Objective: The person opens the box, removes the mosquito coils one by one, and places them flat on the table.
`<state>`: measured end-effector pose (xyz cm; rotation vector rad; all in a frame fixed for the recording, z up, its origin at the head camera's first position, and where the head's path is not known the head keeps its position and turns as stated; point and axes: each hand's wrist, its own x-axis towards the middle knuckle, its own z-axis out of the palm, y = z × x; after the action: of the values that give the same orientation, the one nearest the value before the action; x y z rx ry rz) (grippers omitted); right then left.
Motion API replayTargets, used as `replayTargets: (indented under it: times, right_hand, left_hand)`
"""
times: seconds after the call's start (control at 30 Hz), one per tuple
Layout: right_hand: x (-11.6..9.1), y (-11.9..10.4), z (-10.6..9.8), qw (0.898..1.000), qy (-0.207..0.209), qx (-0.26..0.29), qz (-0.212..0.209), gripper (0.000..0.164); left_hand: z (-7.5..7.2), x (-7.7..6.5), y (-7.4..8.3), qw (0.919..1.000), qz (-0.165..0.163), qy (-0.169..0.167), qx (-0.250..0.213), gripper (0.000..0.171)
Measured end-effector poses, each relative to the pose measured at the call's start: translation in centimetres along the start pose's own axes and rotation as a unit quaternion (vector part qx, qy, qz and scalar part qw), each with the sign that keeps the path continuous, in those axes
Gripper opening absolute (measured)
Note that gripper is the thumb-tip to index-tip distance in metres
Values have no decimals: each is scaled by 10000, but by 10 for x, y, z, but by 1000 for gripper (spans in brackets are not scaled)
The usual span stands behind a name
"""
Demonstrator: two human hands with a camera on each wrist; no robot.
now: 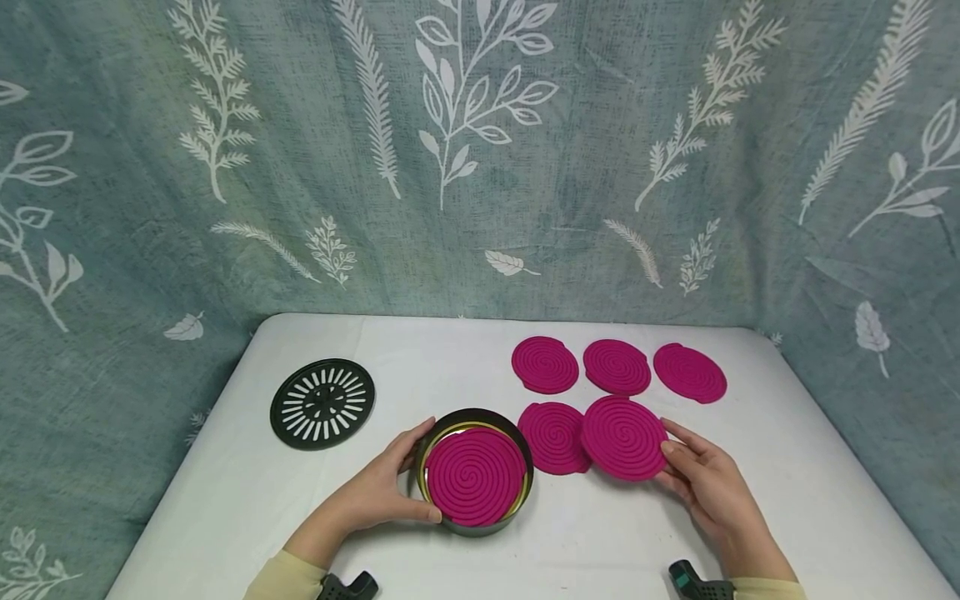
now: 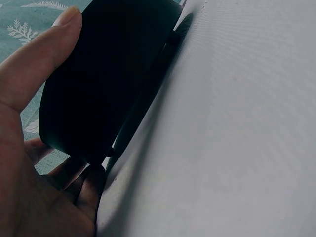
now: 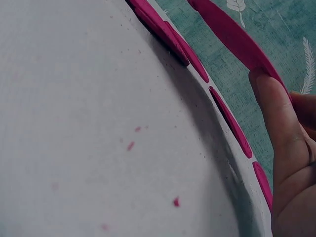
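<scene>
My left hand [image 1: 375,492] grips the side of a round dark tin [image 1: 480,416], thumb at the near side and fingers round the far side. Inside the tin lies a magenta spiral mosquito coil [image 1: 476,477]; whether others lie under it is hidden. In the left wrist view, the dark wall of the tin [image 2: 106,74] has small feet at its base. My right hand [image 1: 708,492] pinches another mosquito coil [image 1: 624,438] by its right edge. The right wrist view shows this held coil [image 3: 232,37] raised off the table, with the thumb against it.
One coil [image 1: 553,437] lies partly behind the held one. Farther back is a row of three coils, left [image 1: 545,365], middle [image 1: 617,367] and right [image 1: 690,372]. A black slotted round lid [image 1: 322,404] lies at left. Magenta crumbs [image 3: 176,202] dot the white table [image 3: 74,123].
</scene>
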<state>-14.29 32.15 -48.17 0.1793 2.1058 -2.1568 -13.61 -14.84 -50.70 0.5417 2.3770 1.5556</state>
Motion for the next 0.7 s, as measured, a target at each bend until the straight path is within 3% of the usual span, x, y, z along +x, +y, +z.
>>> replayTargets:
  times: [0.43, 0.7]
  right_hand:
    - [2, 7, -9, 9988, 339, 341, 86, 67]
    - [3, 10, -12, 9978, 582, 279, 171, 65]
  left_hand:
    - [-1, -1, 1, 10000, 8, -28, -73, 120]
    - [-1, -2, 3, 9999, 54, -41, -152, 119]
